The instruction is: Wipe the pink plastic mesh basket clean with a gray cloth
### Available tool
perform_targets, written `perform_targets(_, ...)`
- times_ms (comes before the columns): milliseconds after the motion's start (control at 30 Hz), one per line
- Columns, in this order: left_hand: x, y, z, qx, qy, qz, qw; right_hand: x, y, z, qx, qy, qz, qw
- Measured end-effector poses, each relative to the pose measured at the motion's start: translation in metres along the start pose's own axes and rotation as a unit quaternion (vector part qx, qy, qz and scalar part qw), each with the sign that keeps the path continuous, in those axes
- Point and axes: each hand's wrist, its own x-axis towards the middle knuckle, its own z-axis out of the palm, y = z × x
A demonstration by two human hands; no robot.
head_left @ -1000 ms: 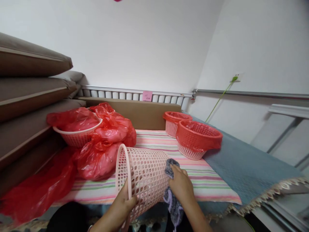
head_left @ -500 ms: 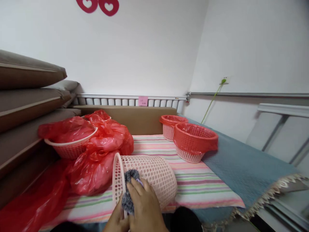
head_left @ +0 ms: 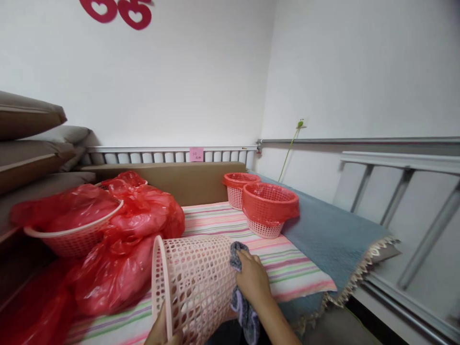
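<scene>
A pink mesh basket (head_left: 201,278) lies on its side, its open rim facing left, over the striped cloth (head_left: 302,268). My left hand (head_left: 161,330) grips the rim at the bottom, with fingers partly seen through the mesh inside. At the basket's closed end on the right, my right hand (head_left: 251,278) is wrapped round a grey and purple cloth (head_left: 246,311) and presses it against the base. Part of the cloth hangs down below that hand.
Red plastic bags (head_left: 140,230) and a bag-covered basket (head_left: 75,235) sit at the left, beside stacked cushions (head_left: 32,153). Two red-lined baskets (head_left: 268,206) stand behind, right of centre. A white rail (head_left: 381,191) runs along the right.
My right hand has moved with the cloth from the basket's rim to its base end. My left hand still holds the rim. The view has turned right.
</scene>
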Motion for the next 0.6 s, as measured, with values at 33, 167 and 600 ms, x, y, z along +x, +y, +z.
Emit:
perform_targets(33, -0.001, -0.002, 0.003, -0.005, 0.014, 0.010, 1.000, 0.000, -0.003, 0.000, 0.004, -0.002, -0.003, 1.000)
perform_targets(167, -0.005, 0.000, 0.016, -0.047, 0.017, 0.020, 0.999, -0.009, -0.025, 0.000, 0.024, -0.027, -0.034, 0.999)
perform_targets(600, -0.009, -0.002, 0.010, 0.022, 0.020, 0.027, 0.999, -0.071, -0.129, -0.013, 0.218, -0.065, -0.222, 0.948)
